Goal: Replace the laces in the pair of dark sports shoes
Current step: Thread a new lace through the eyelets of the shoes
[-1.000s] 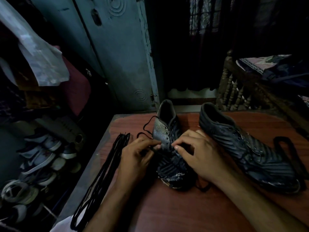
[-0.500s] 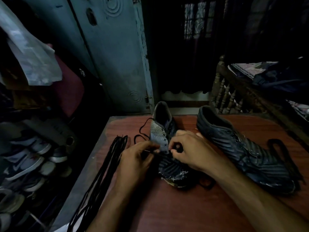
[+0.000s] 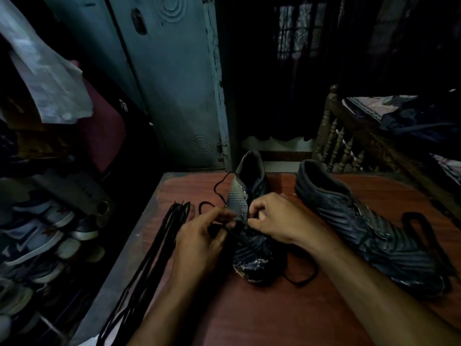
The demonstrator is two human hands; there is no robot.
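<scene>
Both hands are brought together over the eyelet zone of the nearer shoe (image 3: 249, 236), fingertips nearly meeting at its midline. The left hand (image 3: 199, 242) is curled in a pinch on a thin black lace (image 3: 225, 227) at the shoe's 9 o'clock side; the right hand (image 3: 277, 221) is curled with thumb and fingers pressed at the tongue edge at the 3 o'clock side, and a lace end is probably pinched there, though dim light and blur leave that unconfirmed. The worked shoe is set between the hands on the reddish table (image 3: 274, 320), long axis running 12 to 6 o'clock, heel opening at 12, scuffed toe at 6 toward the wearer. Neither hand is clearly nearer; the lace run is reached equally from both sides, so the next pull is judged to go crosswise to that axis, toward 9 or 3 o'clock. Slack lace is looped out at 10–11 o'clock of the left hand and another loop is trailed past the toe at 5 o'clock. The second shoe (image 3: 361, 228) is laid well apart at 3 o'clock of the right hand, axis slanted from 11 to 5 o'clock, untouched, with a wider dark lace (image 3: 419, 231) draped by its far side. A bundle of spare black laces (image 3: 159, 248) is stretched along the table's left edge at 8–9 o'clock of the left hand, near but not touched. A pile of other shoes (image 3: 37, 236) is seen below the table at far 9 o'clock.
</scene>
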